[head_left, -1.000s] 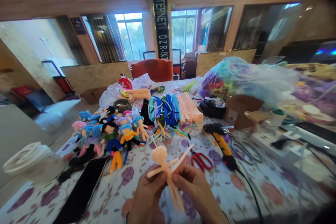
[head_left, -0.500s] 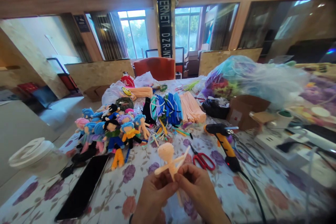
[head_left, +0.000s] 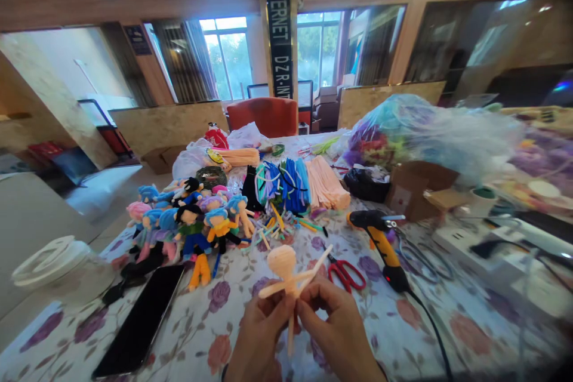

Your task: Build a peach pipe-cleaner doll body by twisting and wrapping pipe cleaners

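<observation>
While left hand [head_left: 258, 329] and right hand [head_left: 336, 323] pinch one peach doll [head_left: 283, 267], one phone [head_left: 141, 321] lies leftward.

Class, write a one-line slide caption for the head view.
Left hand and right hand hold a peach stick figure above a flowered tablecloth, near red-handled scissors.

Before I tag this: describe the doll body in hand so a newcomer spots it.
At the near side of the flower-print tablecloth, find the left hand and right hand. Head-up between them is a peach chenille-stem doll body. Unlike the piled dolls beyond, to the left, it shows no hair or clothes.
</observation>
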Demonstrator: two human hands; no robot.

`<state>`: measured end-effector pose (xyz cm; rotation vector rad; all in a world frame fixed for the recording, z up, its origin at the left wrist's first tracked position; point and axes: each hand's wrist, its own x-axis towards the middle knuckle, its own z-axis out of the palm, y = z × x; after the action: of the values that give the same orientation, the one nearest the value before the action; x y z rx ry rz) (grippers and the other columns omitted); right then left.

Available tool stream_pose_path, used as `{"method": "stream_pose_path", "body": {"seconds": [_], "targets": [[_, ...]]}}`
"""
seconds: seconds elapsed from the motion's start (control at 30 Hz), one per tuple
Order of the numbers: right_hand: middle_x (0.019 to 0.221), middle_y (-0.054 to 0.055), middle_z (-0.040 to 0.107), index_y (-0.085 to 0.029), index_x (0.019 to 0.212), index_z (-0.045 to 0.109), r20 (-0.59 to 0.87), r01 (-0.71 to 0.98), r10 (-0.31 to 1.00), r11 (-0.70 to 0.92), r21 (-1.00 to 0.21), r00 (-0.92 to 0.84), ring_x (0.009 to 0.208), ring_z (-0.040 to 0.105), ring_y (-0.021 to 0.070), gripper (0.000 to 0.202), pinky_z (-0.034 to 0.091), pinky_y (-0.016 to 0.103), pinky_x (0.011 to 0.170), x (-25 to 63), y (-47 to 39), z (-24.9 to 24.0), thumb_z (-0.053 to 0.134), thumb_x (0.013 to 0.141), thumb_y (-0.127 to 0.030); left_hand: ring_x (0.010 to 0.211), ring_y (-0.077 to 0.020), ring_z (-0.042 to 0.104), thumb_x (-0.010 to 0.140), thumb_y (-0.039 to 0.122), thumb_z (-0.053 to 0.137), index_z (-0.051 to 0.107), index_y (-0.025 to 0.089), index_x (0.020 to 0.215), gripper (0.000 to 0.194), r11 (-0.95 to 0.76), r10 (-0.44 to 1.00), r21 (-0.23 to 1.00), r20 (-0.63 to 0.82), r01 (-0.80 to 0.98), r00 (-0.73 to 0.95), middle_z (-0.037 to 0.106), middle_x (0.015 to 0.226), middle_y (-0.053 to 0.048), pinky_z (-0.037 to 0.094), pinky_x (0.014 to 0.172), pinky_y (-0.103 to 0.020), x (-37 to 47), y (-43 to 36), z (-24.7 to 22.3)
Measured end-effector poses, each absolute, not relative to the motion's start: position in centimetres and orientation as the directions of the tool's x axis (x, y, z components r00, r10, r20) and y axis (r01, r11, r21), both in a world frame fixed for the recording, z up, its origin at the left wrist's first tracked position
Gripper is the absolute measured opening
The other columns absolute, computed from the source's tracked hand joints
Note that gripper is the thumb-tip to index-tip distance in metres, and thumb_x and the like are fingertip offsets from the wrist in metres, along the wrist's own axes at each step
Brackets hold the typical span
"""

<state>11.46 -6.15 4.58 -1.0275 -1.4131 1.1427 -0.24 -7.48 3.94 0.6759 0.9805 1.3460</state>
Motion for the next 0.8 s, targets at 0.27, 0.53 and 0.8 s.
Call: {"method": "stream_pose_path", "body": {"seconds": [0.27, 0.53, 0.8], "targets": [[0.061, 0.003, 0.063, -0.014, 0.068, 0.061, 0.046, -0.25, 0.962, -0.024, -0.968, -0.27, 0.06, 0.059, 0.0154, 0.014, 0.046, 0.026, 0.059, 11.7, -5.8, 3.5, 0.064, 0.074, -0.026, 0.055, -0.0167, 0.059, 0.058, 0.036, 0.078, 0.073, 0.017, 0.065, 0.021, 0.14, 0.971, 0.868, -0.215, -0.476, -0.107, 0.068, 0.057, -0.003, 0.046, 0.057, -0.026, 0.0, -7.9, 5.3], [0.058, 0.0, 0.059, -0.012, 0.065, 0.061, -0.078, -0.434, 0.948, -0.214, -0.875, -0.309, 0.054, 0.055, 0.0111, 0.026, 0.044, 0.023, 0.056, 11.8, -5.2, 2.5, 0.071, 0.069, -0.035, 0.065, -0.0204, 0.065, 0.061, 0.026, 0.077, 0.074, 0.014, 0.075, 0.018, 0.183, 0.977, 0.84, -0.212, -0.511, 0.002, 0.072, 0.067, -0.006, 0.05, 0.063, -0.028, 0.0, -7.8, 5.0], [0.057, -0.001, 0.058, -0.011, 0.071, 0.064, -0.039, -0.439, 0.952, -0.177, -0.881, -0.304, 0.052, 0.051, 0.0092, 0.027, 0.039, 0.02, 0.051, 11.4, -5.6, 3.1, 0.069, 0.072, -0.037, 0.059, -0.0125, 0.06, 0.062, 0.024, 0.078, 0.072, 0.015, 0.074, 0.016, 0.209, 0.974, 0.768, -0.221, -0.606, 0.056, 0.068, 0.066, -0.003, 0.047, 0.061, -0.024, -0.7, -7.6, 3.4]]}}
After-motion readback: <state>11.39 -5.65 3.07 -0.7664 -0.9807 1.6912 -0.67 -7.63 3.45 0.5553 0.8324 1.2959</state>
